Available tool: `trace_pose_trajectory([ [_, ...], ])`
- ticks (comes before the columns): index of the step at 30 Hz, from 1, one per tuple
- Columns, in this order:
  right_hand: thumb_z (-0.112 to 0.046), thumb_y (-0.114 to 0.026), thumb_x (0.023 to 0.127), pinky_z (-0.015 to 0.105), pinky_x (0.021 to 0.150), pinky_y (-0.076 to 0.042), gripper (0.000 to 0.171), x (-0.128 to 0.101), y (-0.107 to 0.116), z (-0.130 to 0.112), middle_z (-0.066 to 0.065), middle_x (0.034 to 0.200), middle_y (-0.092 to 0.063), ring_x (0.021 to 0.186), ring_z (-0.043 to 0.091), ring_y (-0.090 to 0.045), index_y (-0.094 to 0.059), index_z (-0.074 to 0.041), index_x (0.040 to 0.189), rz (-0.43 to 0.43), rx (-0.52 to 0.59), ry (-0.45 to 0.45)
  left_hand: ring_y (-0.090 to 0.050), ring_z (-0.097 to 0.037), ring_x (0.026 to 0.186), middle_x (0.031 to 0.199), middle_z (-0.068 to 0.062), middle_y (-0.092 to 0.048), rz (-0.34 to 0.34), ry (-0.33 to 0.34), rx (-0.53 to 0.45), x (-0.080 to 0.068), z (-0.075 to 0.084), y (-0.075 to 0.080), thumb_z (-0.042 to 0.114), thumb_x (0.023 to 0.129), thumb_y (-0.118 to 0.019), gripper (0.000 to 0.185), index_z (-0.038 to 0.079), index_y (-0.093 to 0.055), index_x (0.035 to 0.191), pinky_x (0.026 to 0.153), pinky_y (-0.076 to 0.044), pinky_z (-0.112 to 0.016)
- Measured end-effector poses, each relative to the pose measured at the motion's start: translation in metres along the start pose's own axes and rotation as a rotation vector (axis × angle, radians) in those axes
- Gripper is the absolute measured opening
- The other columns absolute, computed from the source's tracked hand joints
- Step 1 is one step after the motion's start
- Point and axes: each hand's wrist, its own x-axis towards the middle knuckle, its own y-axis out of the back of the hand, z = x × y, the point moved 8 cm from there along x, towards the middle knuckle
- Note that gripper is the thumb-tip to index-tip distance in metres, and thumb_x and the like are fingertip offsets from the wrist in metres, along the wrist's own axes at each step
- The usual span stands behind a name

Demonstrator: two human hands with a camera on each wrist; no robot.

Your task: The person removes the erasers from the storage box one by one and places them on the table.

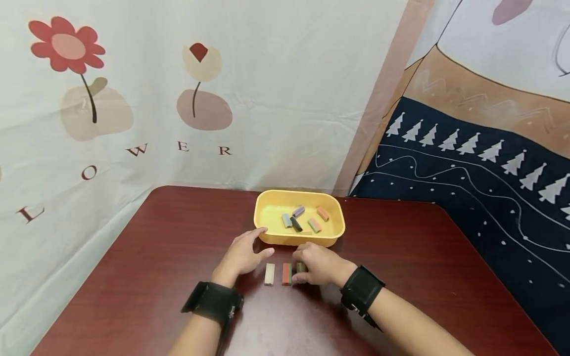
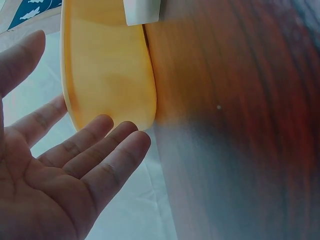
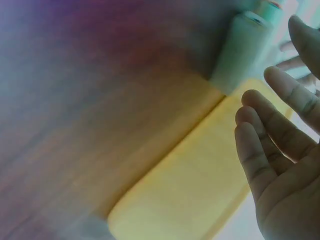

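On the table, a cream block [image 1: 269,274], a red-and-green block [image 1: 287,274] and an olive-brown block [image 1: 301,267] stand in a row in front of a yellow tub [image 1: 294,239]. My right hand [image 1: 321,264] is at the olive-brown block, thumb and forefinger spread on either side of it. In the right wrist view this block [image 3: 242,52] shows beyond the fingertips, with nothing pinched. My left hand [image 1: 244,253] is left of the row, its fingertips at the tub's near left corner. Its palm [image 2: 45,195] holds nothing, fingers spread.
Several small blocks lie inside the tub, among them a purple block [image 1: 299,211], a black block [image 1: 296,224] and an orange block [image 1: 322,213]. Both wrists wear black bands. A printed curtain [image 1: 276,123] hangs behind the reddish-brown table [image 1: 401,257].
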Motion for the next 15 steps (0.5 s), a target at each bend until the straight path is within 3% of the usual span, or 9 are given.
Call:
trace_pose_trajectory([
  [3, -0.026, -0.075, 0.087, 0.025, 0.069, -0.049, 0.02, 0.001, 0.015, 0.003, -0.001, 0.085, -0.061, 0.076, 0.009, -0.053, -0.069, -0.008, 0.094, 0.046, 0.016, 0.002, -0.04, -0.037, 0.132, 0.142, -0.016, -0.047, 0.0, -0.002, 0.001, 0.002, 0.0, -0.001, 0.031, 0.09, -0.071, 0.059, 0.015, -0.05, 0.142, 0.104, -0.035, -0.054],
  [4, -0.024, -0.075, 0.087, 0.027, 0.076, -0.05, 0.019, 0.001, 0.021, 0.004, -0.001, 0.086, -0.062, 0.078, 0.009, -0.054, -0.069, -0.008, 0.095, 0.065, 0.016, -0.002, -0.04, -0.037, 0.132, 0.142, -0.016, -0.047, 0.001, -0.004, 0.001, 0.002, 0.0, -0.002, 0.031, 0.09, -0.071, 0.058, 0.015, -0.05, 0.142, 0.104, -0.035, -0.054],
  [8, -0.02, -0.075, 0.087, 0.033, 0.083, -0.05, 0.018, 0.002, 0.04, 0.016, 0.0, 0.089, -0.062, 0.083, 0.014, -0.056, -0.07, -0.006, 0.097, 0.123, 0.002, -0.048, -0.039, -0.038, 0.133, 0.141, -0.017, -0.048, -0.005, -0.009, 0.002, 0.002, -0.001, -0.004, 0.03, 0.09, -0.07, 0.058, 0.013, -0.05, 0.142, 0.104, -0.035, -0.055],
  [10, -0.018, -0.074, 0.087, 0.04, 0.095, -0.045, 0.017, 0.003, 0.047, 0.024, 0.001, 0.09, -0.064, 0.086, 0.016, -0.058, -0.071, -0.005, 0.098, 0.128, -0.006, -0.074, -0.039, -0.039, 0.133, 0.141, -0.017, -0.048, -0.009, -0.012, 0.0, 0.001, -0.001, -0.005, 0.03, 0.091, -0.07, 0.058, 0.013, -0.05, 0.142, 0.105, -0.035, -0.055],
  [11, -0.018, -0.074, 0.087, 0.038, 0.091, -0.046, 0.018, 0.003, 0.05, 0.028, 0.002, 0.091, -0.065, 0.087, 0.017, -0.057, -0.071, -0.005, 0.099, 0.126, -0.009, -0.088, -0.038, -0.039, 0.133, 0.141, -0.018, -0.048, -0.01, -0.01, 0.0, 0.001, -0.001, -0.005, 0.03, 0.091, -0.07, 0.057, 0.013, -0.05, 0.142, 0.105, -0.034, -0.055],
  [15, -0.016, -0.073, 0.088, 0.042, 0.093, -0.044, 0.022, 0.007, 0.06, 0.043, 0.007, 0.099, -0.067, 0.093, 0.021, -0.057, -0.069, -0.002, 0.104, 0.116, -0.003, -0.128, -0.038, -0.04, 0.133, 0.141, -0.018, -0.048, 0.003, -0.015, -0.004, 0.002, 0.001, -0.002, 0.03, 0.09, -0.07, 0.057, 0.013, -0.05, 0.141, 0.105, -0.034, -0.056],
])
